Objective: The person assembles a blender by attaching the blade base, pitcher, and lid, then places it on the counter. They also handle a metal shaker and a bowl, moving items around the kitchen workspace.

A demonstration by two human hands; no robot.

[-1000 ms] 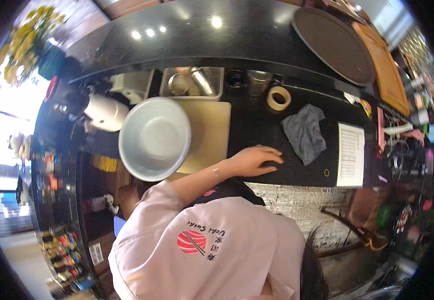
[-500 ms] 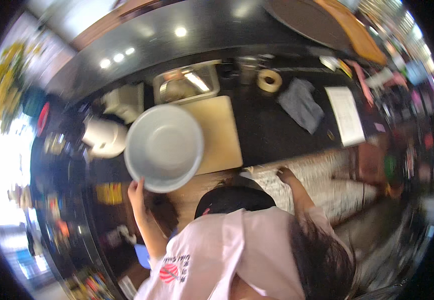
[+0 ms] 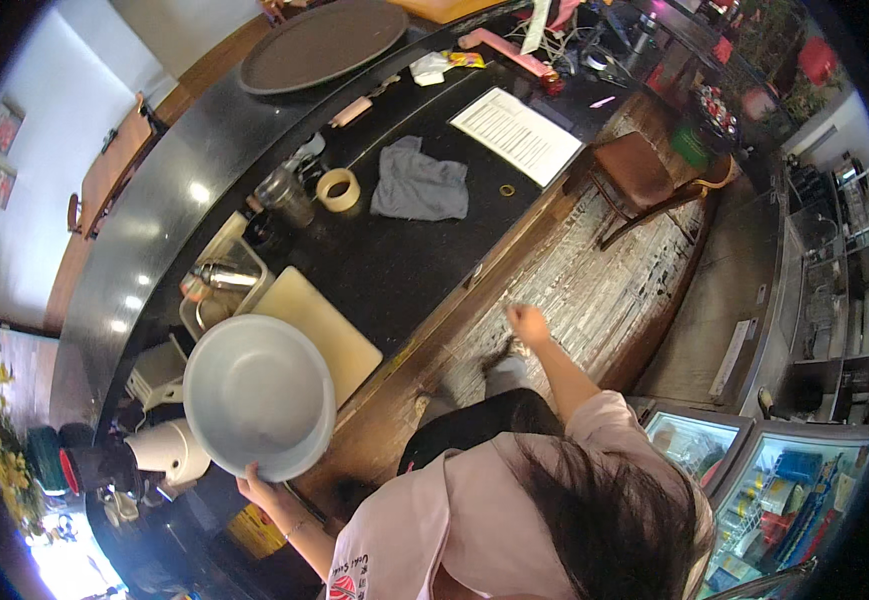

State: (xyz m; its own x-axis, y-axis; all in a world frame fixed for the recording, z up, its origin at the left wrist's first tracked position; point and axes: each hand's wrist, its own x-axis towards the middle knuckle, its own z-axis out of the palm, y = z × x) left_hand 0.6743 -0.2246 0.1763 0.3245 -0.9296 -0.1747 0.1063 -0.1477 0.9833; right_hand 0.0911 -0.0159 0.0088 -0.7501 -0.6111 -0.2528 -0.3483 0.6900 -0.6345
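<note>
My left hand [image 3: 257,484] grips the near rim of a large, round, pale grey plastic basin [image 3: 259,390], fingers closed on its edge. Nothing shows inside the basin. It hangs tilted over the left end of the black counter and hides part of a cream cutting board [image 3: 319,330]. My right hand [image 3: 527,325] is out over the floor to the right of the counter edge, its fingers curled in a loose fist with nothing visible in them.
A clear container [image 3: 222,285] with metal utensils stands behind the board. Along the black counter [image 3: 394,270] lie a tape roll [image 3: 338,190], a grey cloth [image 3: 419,180] and a printed sheet [image 3: 517,135]. A brown chair [image 3: 639,170] stands beyond. Glass-topped fridges [image 3: 784,500] are at lower right.
The view has swung to the right, bringing the chair and fridges into sight. My left hand still holds the basin. My right hand remains away from the counter's things.
</note>
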